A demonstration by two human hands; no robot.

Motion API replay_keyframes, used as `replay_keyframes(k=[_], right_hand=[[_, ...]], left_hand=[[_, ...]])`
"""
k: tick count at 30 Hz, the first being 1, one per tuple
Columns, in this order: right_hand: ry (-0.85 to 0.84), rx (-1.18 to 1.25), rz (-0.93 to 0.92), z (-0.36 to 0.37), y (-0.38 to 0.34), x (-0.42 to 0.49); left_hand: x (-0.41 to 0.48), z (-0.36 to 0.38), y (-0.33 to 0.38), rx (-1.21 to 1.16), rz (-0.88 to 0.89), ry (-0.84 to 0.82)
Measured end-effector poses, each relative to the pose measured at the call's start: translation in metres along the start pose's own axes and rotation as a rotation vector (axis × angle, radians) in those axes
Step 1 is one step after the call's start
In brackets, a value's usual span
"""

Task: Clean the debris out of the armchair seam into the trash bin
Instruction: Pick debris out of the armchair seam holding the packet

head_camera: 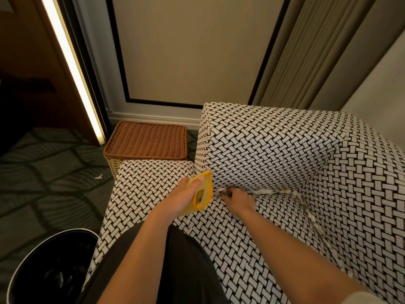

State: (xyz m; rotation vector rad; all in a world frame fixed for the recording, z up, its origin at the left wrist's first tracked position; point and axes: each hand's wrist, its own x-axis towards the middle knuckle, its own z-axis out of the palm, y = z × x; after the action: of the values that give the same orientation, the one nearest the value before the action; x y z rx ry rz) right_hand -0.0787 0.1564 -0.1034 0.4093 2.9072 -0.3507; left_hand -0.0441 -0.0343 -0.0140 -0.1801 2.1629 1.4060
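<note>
Seen from the head camera, the left hand (182,200) grips a yellow tool (206,189), thumb laid flat along its face, held over the seat of the patterned armchair (285,150) close to the seam. The right hand (240,199) rests at that seam with its fingers (228,195) curled down into it; whether they pinch anything cannot be told. Pale debris (274,192) lies along the seam from the right hand to the corner, then down the side seam. The black trash bin (43,255) stands on the carpet at lower left, beside the armchair. A wicker basket (146,139) sits behind, a white scrap (99,177) near it.
</note>
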Motion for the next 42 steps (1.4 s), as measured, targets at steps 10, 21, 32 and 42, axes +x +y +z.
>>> replay_keyframes(k=[10, 21, 32, 42], right_hand=[[-0.111, -0.058, -0.050, -0.008, 0.000, 0.000], [0.243, 0.234, -0.136, 0.019, 0.010, -0.031], [0.185, 1.142, -0.251, -0.038, -0.029, -0.091], [0.299, 1.008, -0.248, -0.036, -0.040, -0.088]], left_hand=[[-0.002, 0.000, 0.001, 0.025, 0.009, 0.021], [-0.004, 0.000, 0.002, 0.014, 0.002, 0.020], [-0.002, 0.000, 0.000, -0.011, 0.020, -0.011], [-0.004, 0.001, 0.003, 0.014, 0.036, -0.022]])
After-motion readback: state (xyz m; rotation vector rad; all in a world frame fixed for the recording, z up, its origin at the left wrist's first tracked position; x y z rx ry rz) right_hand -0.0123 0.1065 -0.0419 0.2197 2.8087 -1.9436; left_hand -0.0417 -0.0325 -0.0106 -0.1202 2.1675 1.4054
